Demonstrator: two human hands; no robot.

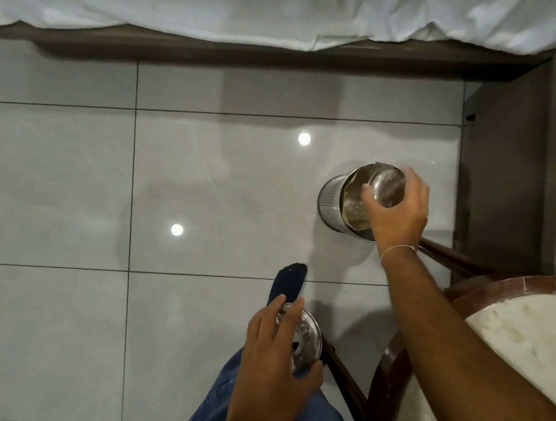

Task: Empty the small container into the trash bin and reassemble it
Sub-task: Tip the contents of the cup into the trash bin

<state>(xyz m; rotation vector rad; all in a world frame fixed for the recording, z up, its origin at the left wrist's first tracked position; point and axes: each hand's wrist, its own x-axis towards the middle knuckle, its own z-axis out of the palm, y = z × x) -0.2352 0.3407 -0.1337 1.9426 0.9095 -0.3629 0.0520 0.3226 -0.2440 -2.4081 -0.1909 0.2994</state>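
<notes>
Over the trash bin (333, 203), the small container (385, 188) is gripped by the fingers (369, 202) of the right hand (396, 215), which are clenched round its wall, and it is held tipped toward the bin's mouth. Whether anything is falling cannot be told, as the container is blurred. The emptying step is judged to be in hand; it would be done well if the container were kept centred above the bin's opening, turned fully mouth-down, and perhaps tapped so that residue is loosened. Lower down, a round metal lid (305, 340) is grasped at its edge by the fingers (288, 316) of the left hand (276, 356), well apart from the container, and should be kept level until it is refitted. Counted: one container, one lid, one perforated steel bin standing on the tiled floor (204, 186), two hands. One round worktop (529, 336) is seen at the right.
</notes>
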